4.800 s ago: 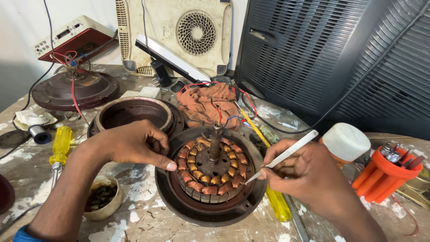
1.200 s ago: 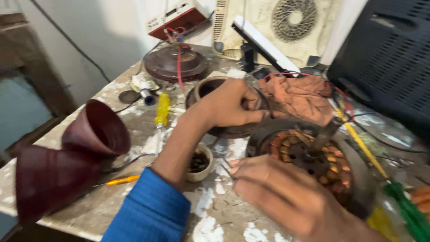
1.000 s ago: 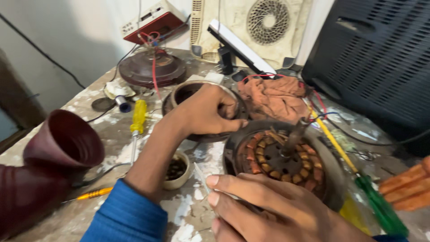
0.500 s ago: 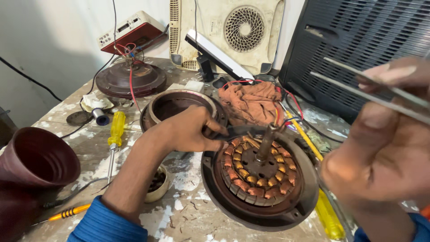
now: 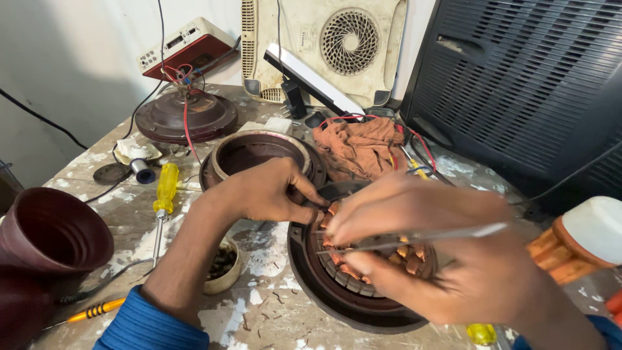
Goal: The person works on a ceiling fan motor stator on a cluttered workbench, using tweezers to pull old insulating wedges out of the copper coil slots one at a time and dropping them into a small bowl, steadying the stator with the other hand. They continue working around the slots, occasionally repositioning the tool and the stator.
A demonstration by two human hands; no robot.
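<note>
Right hand (image 5: 447,259) pinching tweezers (image 5: 421,236), long axis level, tips leftward over stator (image 5: 353,285).

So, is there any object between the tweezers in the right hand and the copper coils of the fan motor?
Nothing visible stands between them. The right hand holds the thin metal tweezers directly over the copper-wound round motor stator, tips near the coils. The left hand grips the stator's upper-left edge, off to the side.
</note>
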